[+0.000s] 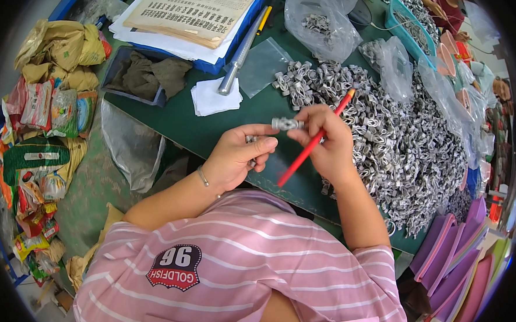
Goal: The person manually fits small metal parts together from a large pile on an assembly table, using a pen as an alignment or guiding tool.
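Note:
Between my two hands is a small silvery metal fitting (287, 124) with looped sides and a ribbed end. My right hand (328, 137) pinches it at one end, and a red pencil (305, 154) lies slantwise through the same hand. At the fitting's other end is the index fingertip of my left hand (237, 153). The fingers of that hand are curled around more small metal pieces (250, 140), partly hidden in the palm. Just right of my right hand spreads a large heap of similar looped metal fittings (403, 153) on the dark green table (192, 121).
White paper slips (213, 99) lie under a tapered metal rod (243, 54). Beside them are a flat plastic bag (262, 64) and a bin with dark cloth (113, 75). Papers (195, 12) rest on a blue tray. Purple folders (446, 250) stand at right; filled sacks (36, 158) at left.

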Action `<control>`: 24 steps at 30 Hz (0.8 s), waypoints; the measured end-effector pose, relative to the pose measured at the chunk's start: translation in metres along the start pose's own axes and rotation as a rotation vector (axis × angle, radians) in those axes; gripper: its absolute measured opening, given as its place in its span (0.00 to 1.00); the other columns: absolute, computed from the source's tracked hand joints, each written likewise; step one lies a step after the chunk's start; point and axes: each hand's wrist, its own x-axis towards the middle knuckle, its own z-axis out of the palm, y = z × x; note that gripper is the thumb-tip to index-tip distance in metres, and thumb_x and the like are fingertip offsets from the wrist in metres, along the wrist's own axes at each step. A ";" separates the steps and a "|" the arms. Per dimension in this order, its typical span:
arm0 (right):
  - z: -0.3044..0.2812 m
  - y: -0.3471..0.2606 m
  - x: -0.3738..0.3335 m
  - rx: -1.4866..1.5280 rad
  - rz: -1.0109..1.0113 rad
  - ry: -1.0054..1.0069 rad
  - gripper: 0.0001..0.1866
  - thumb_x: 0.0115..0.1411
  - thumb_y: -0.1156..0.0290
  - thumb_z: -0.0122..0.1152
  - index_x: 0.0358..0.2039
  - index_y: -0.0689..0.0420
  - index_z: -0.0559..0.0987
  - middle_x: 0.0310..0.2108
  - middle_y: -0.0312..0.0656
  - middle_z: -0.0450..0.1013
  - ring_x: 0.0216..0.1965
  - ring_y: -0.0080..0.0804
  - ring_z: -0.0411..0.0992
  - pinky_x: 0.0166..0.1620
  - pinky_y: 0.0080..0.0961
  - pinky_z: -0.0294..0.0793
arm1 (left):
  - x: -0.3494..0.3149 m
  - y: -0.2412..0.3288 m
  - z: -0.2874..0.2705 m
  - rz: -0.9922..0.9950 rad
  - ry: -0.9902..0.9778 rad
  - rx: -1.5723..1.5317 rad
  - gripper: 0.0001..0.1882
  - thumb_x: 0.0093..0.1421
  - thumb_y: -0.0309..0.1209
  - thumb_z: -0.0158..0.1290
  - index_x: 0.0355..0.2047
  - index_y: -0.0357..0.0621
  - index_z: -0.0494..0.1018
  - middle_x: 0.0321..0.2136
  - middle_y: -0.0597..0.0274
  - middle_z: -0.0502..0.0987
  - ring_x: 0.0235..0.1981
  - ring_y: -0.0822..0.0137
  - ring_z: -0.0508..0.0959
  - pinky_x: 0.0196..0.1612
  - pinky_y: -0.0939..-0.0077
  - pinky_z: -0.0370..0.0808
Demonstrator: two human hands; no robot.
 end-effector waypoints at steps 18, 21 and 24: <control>0.005 -0.006 -0.049 0.547 0.082 0.261 0.18 0.43 0.86 0.61 0.24 0.56 0.60 0.36 0.48 0.68 0.30 0.24 0.67 0.36 0.19 0.70 | -0.003 -0.001 0.016 0.585 -0.194 0.697 0.12 0.50 0.21 0.55 0.37 0.36 0.72 0.23 0.63 0.71 0.20 0.77 0.68 0.23 0.87 0.64; 0.007 -0.016 -0.048 0.443 -0.022 0.259 0.20 0.43 0.86 0.62 0.26 0.56 0.59 0.36 0.50 0.67 0.29 0.25 0.68 0.35 0.20 0.71 | 0.001 -0.007 0.011 0.168 -0.159 0.339 0.13 0.55 0.24 0.50 0.42 0.33 0.69 0.25 0.61 0.72 0.19 0.77 0.69 0.19 0.86 0.64; 0.007 -0.027 -0.043 0.311 -0.094 0.219 0.18 0.44 0.86 0.61 0.23 0.56 0.60 0.32 0.48 0.69 0.29 0.28 0.69 0.32 0.22 0.71 | 0.001 -0.008 0.015 0.008 -0.167 0.107 0.14 0.56 0.24 0.48 0.43 0.32 0.68 0.26 0.59 0.73 0.20 0.75 0.71 0.19 0.85 0.66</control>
